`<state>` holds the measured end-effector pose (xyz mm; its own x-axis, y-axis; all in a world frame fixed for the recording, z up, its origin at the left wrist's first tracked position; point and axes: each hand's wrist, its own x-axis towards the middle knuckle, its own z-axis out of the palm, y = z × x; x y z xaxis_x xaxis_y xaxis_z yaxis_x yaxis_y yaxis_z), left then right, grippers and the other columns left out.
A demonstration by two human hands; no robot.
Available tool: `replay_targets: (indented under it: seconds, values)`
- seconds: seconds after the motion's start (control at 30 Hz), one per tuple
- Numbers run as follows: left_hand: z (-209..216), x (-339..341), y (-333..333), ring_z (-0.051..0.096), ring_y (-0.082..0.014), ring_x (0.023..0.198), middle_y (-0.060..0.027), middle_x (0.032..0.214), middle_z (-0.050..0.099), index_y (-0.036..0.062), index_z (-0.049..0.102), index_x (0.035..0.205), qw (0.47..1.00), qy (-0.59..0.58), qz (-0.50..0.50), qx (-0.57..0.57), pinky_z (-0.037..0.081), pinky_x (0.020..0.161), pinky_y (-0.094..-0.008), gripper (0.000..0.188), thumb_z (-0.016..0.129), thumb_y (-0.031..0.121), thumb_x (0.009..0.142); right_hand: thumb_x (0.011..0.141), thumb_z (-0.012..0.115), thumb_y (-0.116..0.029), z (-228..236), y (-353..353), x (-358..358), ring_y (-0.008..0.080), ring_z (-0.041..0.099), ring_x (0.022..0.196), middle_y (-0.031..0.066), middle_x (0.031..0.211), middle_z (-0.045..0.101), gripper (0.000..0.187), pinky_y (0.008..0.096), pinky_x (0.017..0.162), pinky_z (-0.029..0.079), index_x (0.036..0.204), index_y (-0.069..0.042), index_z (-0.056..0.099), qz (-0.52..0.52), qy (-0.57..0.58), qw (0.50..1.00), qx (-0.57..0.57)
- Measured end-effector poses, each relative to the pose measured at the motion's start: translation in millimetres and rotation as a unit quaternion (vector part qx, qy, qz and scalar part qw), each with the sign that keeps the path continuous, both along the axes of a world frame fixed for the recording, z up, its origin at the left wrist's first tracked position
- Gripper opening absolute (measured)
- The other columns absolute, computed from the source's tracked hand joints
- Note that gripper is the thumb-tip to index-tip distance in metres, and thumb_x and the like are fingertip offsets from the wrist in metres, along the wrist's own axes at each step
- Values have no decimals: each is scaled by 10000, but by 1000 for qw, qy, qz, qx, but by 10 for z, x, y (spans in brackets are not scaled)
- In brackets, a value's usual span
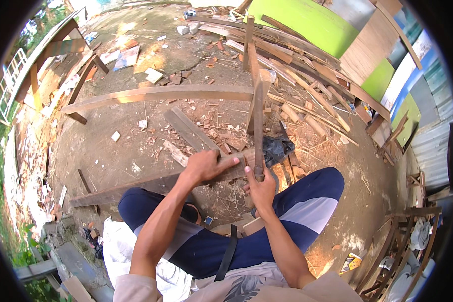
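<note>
A rough wooden frame stands in front of me, with a near rail (131,190) across my lap and a far rail (161,93) beyond it. My left hand (205,166) is closed over the near rail, its thumb stretched along the wood toward the right corner. At that corner my right hand (260,189) is closed around the wood at the near end of the side bar (258,126). Its thumb points up beside the joint, and some of its fingers are hidden behind the wood. A black plastic bag (278,150) lies just beyond the corner.
A loose board (194,130) lies on the ground inside the frame among wood chips. Timber offcuts (307,121) are heaped at the right, below a green panel (302,22). Another wooden frame (48,50) stands far left. White cloth (121,251) lies by my left leg.
</note>
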<state>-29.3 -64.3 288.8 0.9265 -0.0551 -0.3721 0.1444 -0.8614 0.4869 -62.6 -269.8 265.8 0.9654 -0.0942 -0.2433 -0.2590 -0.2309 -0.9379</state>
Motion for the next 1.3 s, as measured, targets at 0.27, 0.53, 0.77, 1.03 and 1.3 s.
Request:
replay_targets:
  seconds: [0.27, 0.53, 0.77, 1.03, 1.3]
  values:
    - [-183, -236, -170, 738, -426, 755, -283, 758, 711, -67, 715, 957, 996, -72, 54, 17, 581, 701, -501, 951, 491, 852, 863, 984, 726, -296, -320, -67, -78, 124, 673, 571, 57, 781, 685, 350, 263, 445, 506, 1127, 14, 649, -23, 3, 996, 91]
    - [-180, -189, -168, 739, -414, 739, -271, 727, 702, -60, 724, 877, 995, -68, 62, 47, 586, 671, -497, 967, 511, 881, 819, 967, 739, -280, -245, -44, 81, 142, 682, 565, 80, 773, 703, 317, 272, 440, 513, 1013, 28, 680, 2, -21, 999, 41]
    - [-79, -100, -308, 744, -434, 817, -298, 790, 714, -74, 746, 975, 994, 19, 100, 35, 589, 744, -498, 1034, 507, 915, 788, 921, 748, -256, -554, -227, 210, 217, 712, 576, 158, 786, 732, 292, 360, 562, 529, 952, 31, 705, 4, -73, 994, -75]
    - [-114, -62, -406, 742, -439, 894, -316, 876, 726, -53, 754, 1074, 992, 52, 115, 8, 579, 803, -501, 1015, 510, 895, 805, 941, 725, -226, -347, -324, 202, 162, 661, 523, 84, 697, 681, 254, 311, 493, 498, 960, 22, 673, 20, -14, 998, -56]
    - [-219, -3, -368, 729, -446, 966, -332, 945, 723, -99, 754, 1000, 992, 90, 77, -32, 570, 840, -494, 1076, 438, 915, 826, 897, 735, -124, -310, -541, 140, 119, 638, 556, 65, 722, 674, 264, 318, 530, 503, 1120, 7, 682, 93, 11, 995, 23]
